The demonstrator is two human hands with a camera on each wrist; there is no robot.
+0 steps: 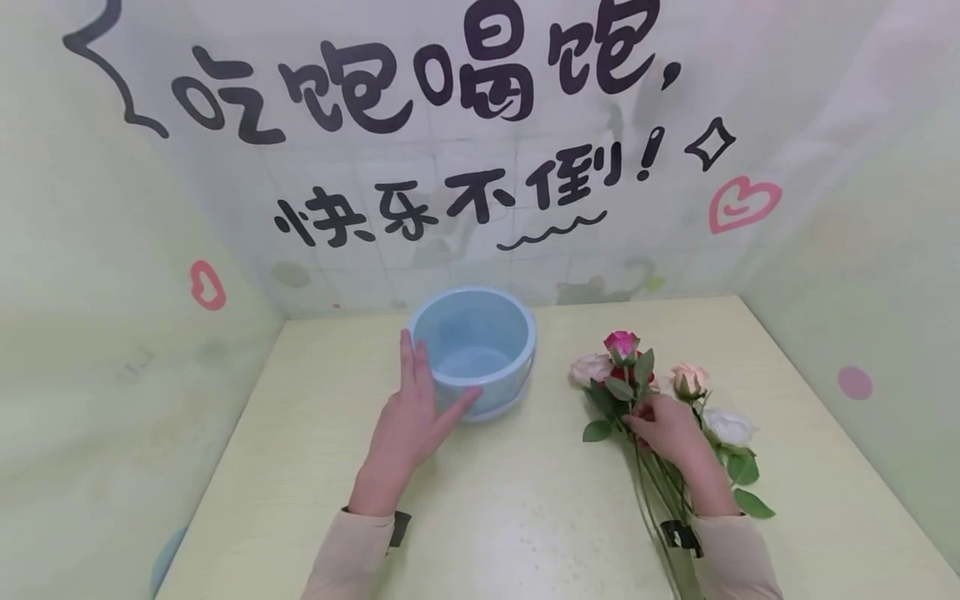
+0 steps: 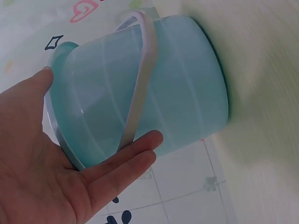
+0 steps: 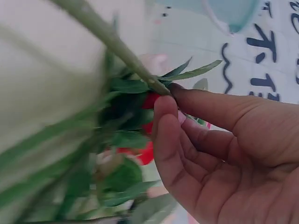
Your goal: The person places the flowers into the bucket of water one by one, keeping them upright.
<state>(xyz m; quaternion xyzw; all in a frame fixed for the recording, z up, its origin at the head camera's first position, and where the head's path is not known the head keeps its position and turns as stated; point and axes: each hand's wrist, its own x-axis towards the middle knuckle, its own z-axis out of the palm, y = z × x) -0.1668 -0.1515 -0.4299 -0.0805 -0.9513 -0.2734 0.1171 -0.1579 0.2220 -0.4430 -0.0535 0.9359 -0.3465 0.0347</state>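
Note:
A light blue bucket [image 1: 517, 379] stands upright near the back of the table. My left hand [image 1: 408, 421] rests against its near left side, fingers and thumb spread and straight. In the left wrist view the palm of that hand [image 2: 44, 172] is by the bucket's rim, and two fingertips lie beside its pale handle [image 2: 140, 88]. My right hand [image 1: 667, 429] pinches the stem of a rose between thumb and fingers, just under its leaves; in the right wrist view the green stem [image 3: 112, 42] shows between them. The pink rose [image 1: 621, 343] seems to top this stem.
Around my right hand lie other roses: a pale one [image 1: 591, 369], a peach one [image 1: 688, 379] and a white one [image 1: 727, 427], with stems running toward the front edge. A printed cloth wall [image 1: 450, 158] rises behind the table [image 1: 480, 517], and side walls flank it.

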